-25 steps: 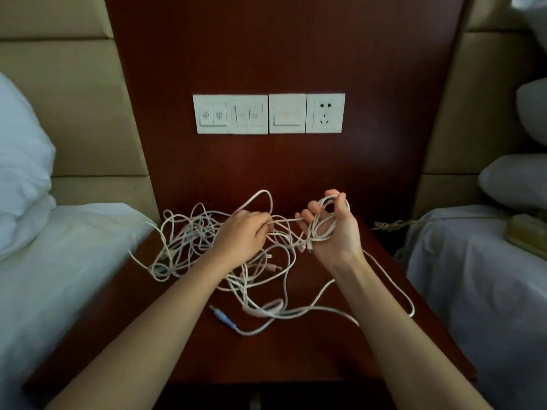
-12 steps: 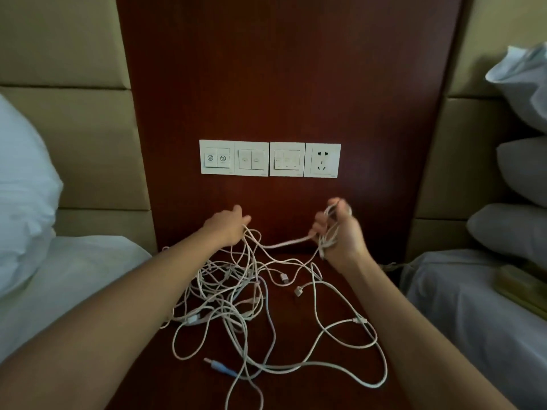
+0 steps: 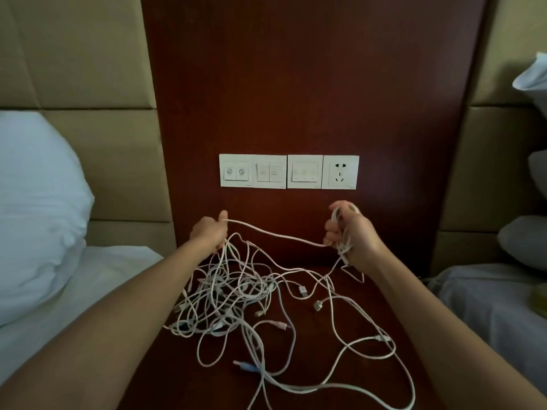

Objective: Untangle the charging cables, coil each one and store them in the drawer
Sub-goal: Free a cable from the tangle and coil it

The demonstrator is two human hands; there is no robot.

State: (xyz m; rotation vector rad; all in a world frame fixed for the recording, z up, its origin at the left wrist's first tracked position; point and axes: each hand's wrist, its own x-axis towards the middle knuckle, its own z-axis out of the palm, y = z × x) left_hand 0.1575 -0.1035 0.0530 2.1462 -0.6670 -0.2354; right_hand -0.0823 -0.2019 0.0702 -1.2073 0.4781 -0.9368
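**Below the switch panel (image 3: 288, 171): one strand stretched, the rest knotted**

Just under that panel, your left hand (image 3: 208, 232) pinches a white strand (image 3: 278, 236) that runs across to your right hand (image 3: 352, 235). The curled fingers of your right hand grasp a small coil (image 3: 343, 248) of cable. Further below the panel, the tangle of charging cables (image 3: 231, 294) lies heaped on the nightstand (image 3: 171, 386), with loose loops trailing toward you.

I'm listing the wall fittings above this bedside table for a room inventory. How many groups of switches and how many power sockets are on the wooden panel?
Switch groups: 3
Power sockets: 1
Total: 4
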